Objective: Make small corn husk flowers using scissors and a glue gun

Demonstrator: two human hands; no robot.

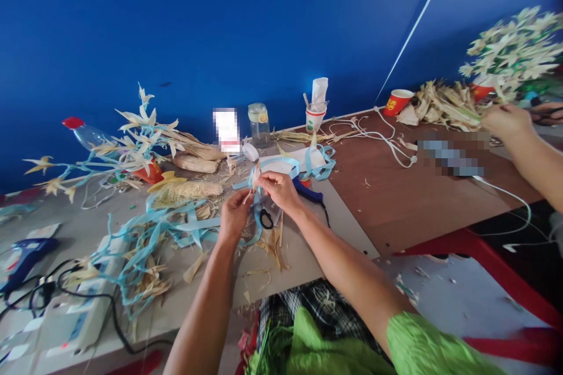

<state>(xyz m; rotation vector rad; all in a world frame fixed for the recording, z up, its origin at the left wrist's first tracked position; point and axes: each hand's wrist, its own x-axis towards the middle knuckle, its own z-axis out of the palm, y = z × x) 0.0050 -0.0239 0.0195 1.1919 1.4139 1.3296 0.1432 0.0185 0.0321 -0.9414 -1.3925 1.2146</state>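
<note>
Both my hands meet above the middle of the table. My left hand (234, 213) pinches the lower end of a small cream corn-husk flower (255, 177). My right hand (280, 189) is closed on the same flower from the right, together with a light blue ribbon (281, 162) that loops away behind it. Under my hands lie black-handled scissors (265, 218) and a blue glue gun (310, 193). Loose husk scraps (273, 243) lie just in front.
A tangle of blue ribbon (145, 240) and a husk-flower branch (132, 140) lie left. Another glue gun (24, 252) and power strip (83, 316) sit at far left. Jar (258, 123), paper cups (315, 117) and white cables (387, 140) stand behind. Another person's hand (508, 120) holds a flower bouquet (514, 47) at right.
</note>
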